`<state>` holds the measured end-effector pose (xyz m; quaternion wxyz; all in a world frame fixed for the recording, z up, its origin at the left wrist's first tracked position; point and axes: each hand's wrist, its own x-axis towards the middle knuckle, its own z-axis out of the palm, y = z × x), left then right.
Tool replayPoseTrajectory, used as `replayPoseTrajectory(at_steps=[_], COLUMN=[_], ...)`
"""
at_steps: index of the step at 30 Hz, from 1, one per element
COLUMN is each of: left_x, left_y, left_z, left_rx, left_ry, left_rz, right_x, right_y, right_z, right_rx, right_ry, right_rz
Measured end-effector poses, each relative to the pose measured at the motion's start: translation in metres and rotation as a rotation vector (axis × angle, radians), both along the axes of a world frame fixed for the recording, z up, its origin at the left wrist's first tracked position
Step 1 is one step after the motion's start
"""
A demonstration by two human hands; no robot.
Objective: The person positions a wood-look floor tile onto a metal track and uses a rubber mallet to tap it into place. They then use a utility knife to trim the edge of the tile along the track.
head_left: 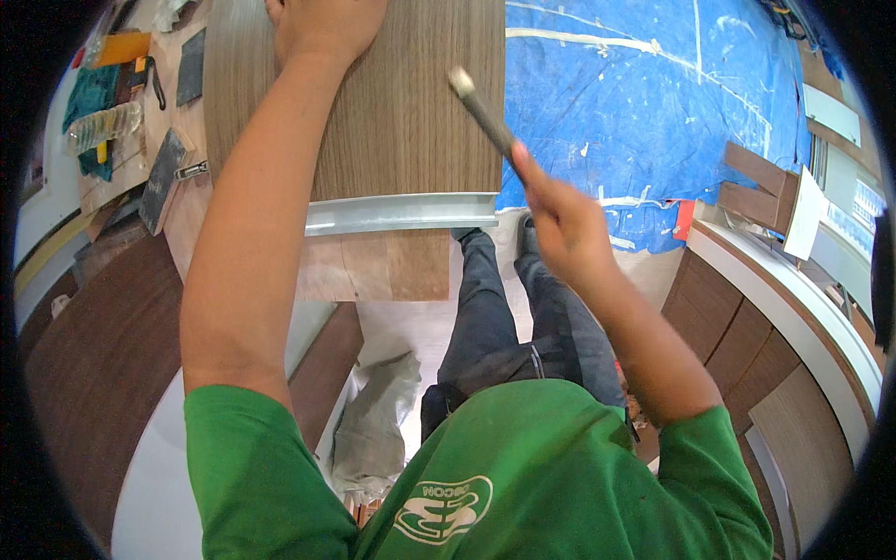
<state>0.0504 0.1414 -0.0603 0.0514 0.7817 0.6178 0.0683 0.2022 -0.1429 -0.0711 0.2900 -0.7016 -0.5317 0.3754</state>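
At the top of the view, my left hand point(327, 26) rests on a brown wood-grain panel point(401, 131), its fingers partly cut off by the frame edge. My right hand point(560, 219) grips a dark stick-like tool point(490, 121) with a pale, brush-like tip, angled up over the panel’s right part. A silver metal profile point(401, 208) runs along the panel’s near edge, above a light wooden board point(373, 263).
Blue sheeting point(635, 112) covers the upper right. A cluttered wooden surface point(177, 121) holds a plastic bottle point(103, 126) and tools at left. Brown cabinets point(719, 317) curve along the right, with loose boards point(756, 187) above. A pale crumpled sack point(373, 420) lies below.
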Motion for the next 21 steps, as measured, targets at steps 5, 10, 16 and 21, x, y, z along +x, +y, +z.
replayPoseTrajectory(at_steps=[5,10,16,21], left_x=[0.003,0.001,0.004,0.002], left_y=[-0.001,0.006,-0.005,0.009], left_z=[-0.001,-0.006,-0.003,-0.01], left_rx=[0.005,0.03,0.059,0.047], left_ry=[-0.015,0.005,-0.02,0.027], left_rz=[0.005,-0.008,0.015,-0.021], right_x=[0.006,0.011,0.006,0.008], right_y=[-0.032,0.053,-0.044,0.025], right_z=[0.002,-0.006,0.005,-0.013], right_rx=[-0.042,0.041,-0.013,0.1], right_ry=[0.078,0.119,0.049,0.034], right_rz=[-0.016,-0.012,0.05,0.013])
